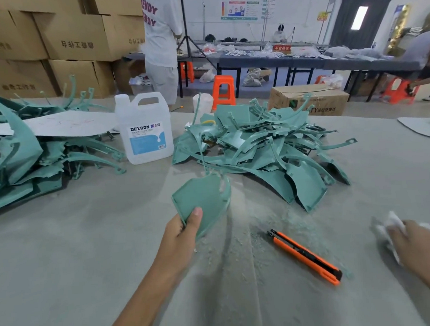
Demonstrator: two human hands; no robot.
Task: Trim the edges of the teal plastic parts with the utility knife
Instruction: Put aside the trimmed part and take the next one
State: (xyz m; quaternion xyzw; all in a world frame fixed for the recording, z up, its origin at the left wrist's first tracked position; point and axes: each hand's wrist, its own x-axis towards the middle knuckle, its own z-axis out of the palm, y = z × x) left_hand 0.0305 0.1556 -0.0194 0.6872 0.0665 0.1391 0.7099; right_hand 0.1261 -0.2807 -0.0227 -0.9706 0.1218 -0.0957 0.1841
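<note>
1. A teal plastic part (pixel 201 196) is pinched at one corner by the left grip (pixel 185 230), thumb on top, near the bench's (pixel 63 247) middle, probably so that an edge is presented for trimming.
2. The right grip (pixel 420 246) is blurred over a white rag (pixel 394 225) by the right edge; how far it is closed cannot be told.
3. The utility knife (pixel 306 256) is laid between them, untouched.
4. Pale shavings are strewn on the grey bench; a heap of teal parts (pixel 258 145), a white jug (pixel 145 131) and cardboard boxes (pixel 76 45) are seen beyond.

Single head view, wide-angle, from above the surface (pixel 63 247), facing forward and down. Close on left hand (pixel 181 230) with part (pixel 203 198) mid-frame and right hand (pixel 415 246) at lower right edge. Room far behind, up top.
</note>
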